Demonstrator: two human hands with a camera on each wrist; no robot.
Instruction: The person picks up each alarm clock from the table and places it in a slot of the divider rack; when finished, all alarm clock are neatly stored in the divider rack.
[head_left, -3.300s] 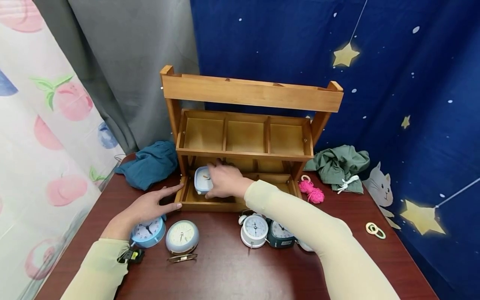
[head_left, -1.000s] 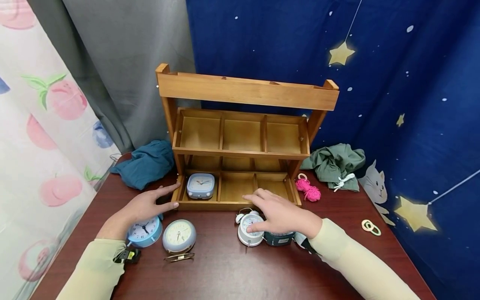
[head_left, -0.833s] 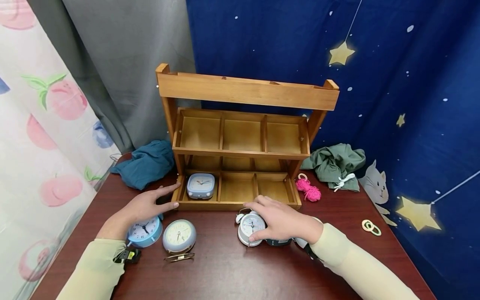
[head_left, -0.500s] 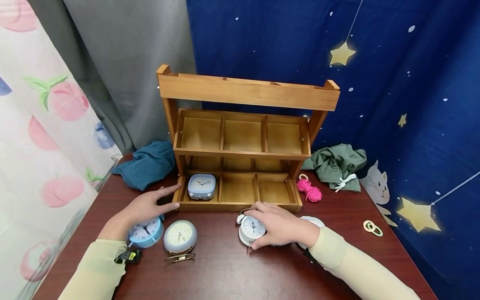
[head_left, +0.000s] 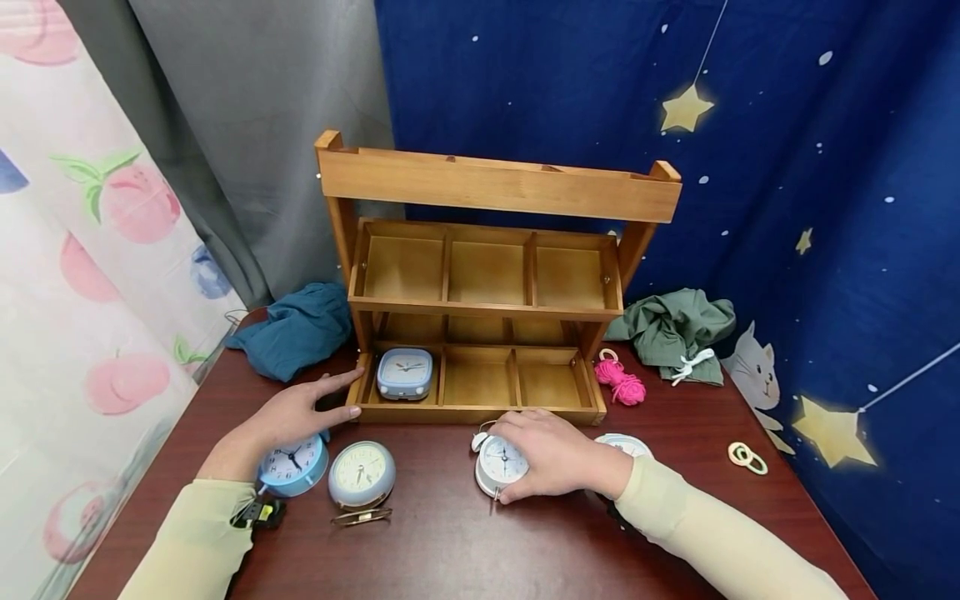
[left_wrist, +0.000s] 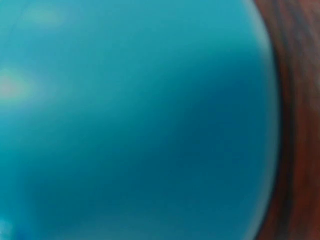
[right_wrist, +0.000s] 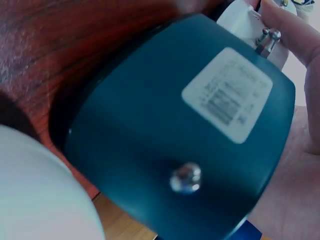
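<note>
My right hand [head_left: 551, 457] grips a white twin-bell alarm clock [head_left: 501, 463] on the table, thumb at its lower edge and fingers at the top by the bell. A dark teal clock [right_wrist: 165, 125] with a barcode label fills the right wrist view; in the head view the hand covers it. My left hand [head_left: 292, 410], fingers extended, touches the left end of the wooden shelf [head_left: 480, 414]. Below that hand is a light blue alarm clock [head_left: 294, 463], whose blurred side [left_wrist: 150, 110] fills the left wrist view. A blue-grey square clock [head_left: 405, 372] sits in the shelf's lower left compartment.
A round grey-blue clock [head_left: 362, 475] stands front left. Another white clock [head_left: 626, 444] shows partly behind my right wrist. Teal cloth [head_left: 296, 332] lies left of the shelf; green cloth [head_left: 675, 333] and pink yarn [head_left: 622, 383] lie right. Wooden rings [head_left: 747, 457] are near the right edge.
My right hand left the blue-grey square clock in the lower left compartment, moved right and forward to the table's clocks, then closed on the white alarm clock. The left hand stays on the shelf.
</note>
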